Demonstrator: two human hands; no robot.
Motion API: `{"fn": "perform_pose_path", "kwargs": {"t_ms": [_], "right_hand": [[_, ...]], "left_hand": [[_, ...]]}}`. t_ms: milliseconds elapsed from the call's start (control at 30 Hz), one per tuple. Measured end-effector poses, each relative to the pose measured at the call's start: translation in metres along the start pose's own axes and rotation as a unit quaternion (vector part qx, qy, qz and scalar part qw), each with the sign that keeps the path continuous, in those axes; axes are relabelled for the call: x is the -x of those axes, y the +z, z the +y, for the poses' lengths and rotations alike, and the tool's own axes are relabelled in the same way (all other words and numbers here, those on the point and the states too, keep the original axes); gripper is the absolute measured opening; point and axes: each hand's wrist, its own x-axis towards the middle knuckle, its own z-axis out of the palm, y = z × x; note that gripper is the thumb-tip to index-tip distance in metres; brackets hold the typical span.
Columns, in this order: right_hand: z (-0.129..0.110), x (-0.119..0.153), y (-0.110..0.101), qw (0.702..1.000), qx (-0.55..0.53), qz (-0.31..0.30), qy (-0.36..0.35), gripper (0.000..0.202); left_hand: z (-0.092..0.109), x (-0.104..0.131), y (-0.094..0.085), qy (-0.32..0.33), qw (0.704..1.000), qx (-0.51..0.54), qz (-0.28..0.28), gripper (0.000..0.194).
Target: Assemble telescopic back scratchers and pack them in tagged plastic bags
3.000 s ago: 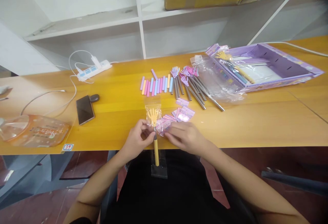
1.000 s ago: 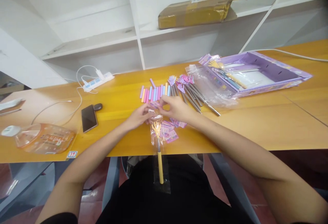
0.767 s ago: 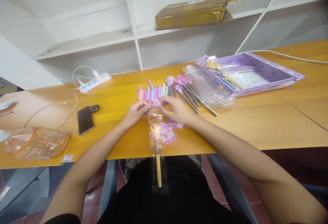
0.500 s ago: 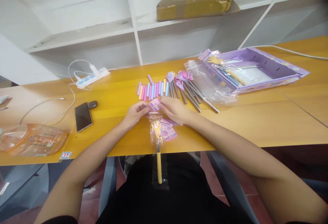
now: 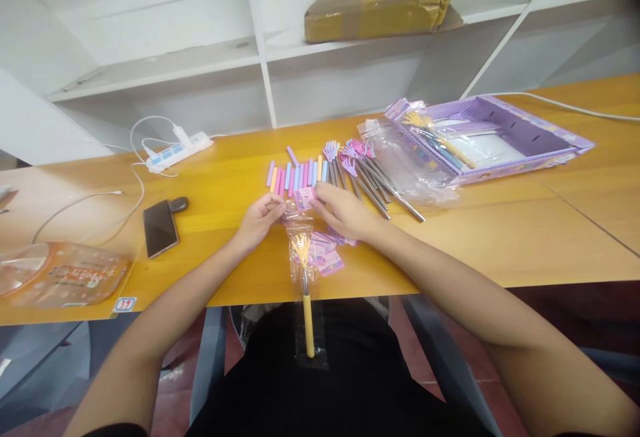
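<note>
A yellow back scratcher [image 5: 308, 317] with a hand-shaped head lies in a clear plastic bag [image 5: 320, 359], its lower end hanging past the table edge over my lap. My left hand [image 5: 261, 221] pinches the bag's top end. In my right hand [image 5: 345, 210] is a small pink printed card [image 5: 303, 198], held by its right edge just above the bag. More pink cards [image 5: 330, 262] lie loose beside the bag. Just beyond my hands is a row of coloured handle tubes [image 5: 300, 177]. Right of these lie several metal rods with hand-shaped heads [image 5: 373, 180].
A purple open box [image 5: 530, 164] with bagged back scratchers stands at right, clear plastic bags [image 5: 400, 170] beside it. At left are a phone [image 5: 160, 228], a power strip [image 5: 183, 152] and an orange plastic package [image 5: 70, 274]. A taped carton [image 5: 380, 10] sits on the shelf.
The pink card has shifted slightly right, apart from my left fingers, and is now held in my right hand. My left hand has moved slightly left with the bag's top.
</note>
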Motion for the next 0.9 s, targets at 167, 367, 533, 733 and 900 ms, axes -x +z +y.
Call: {"fn": "perform_pose_path", "kwargs": {"t_ms": [167, 367, 533, 733, 900], "right_hand": [[0.001, 0.000, -0.001, 1.000, 0.007, 0.017, -0.003, 0.029], [0.002, 0.000, 0.002, 0.999, 0.022, 0.038, -0.004, 0.027], [0.004, 0.002, 0.004, 0.996, 0.030, 0.080, -0.001, 0.021], [0.003, 0.004, 0.005, 0.995, 0.021, 0.102, 0.007, 0.020], [-0.001, 0.008, 0.003, 0.984, -0.003, 0.171, -0.057, 0.018]], "left_hand": [[0.003, 0.001, 0.001, 0.023, 0.999, -0.026, 0.014, 0.042], [0.005, 0.002, 0.000, 0.043, 0.998, -0.043, 0.018, 0.043], [0.005, 0.003, 0.002, 0.057, 0.997, -0.047, 0.015, 0.042], [0.009, 0.006, 0.006, 0.066, 0.996, -0.057, 0.015, 0.042], [0.011, 0.004, 0.004, 0.051, 0.998, -0.032, 0.008, 0.040]]}}
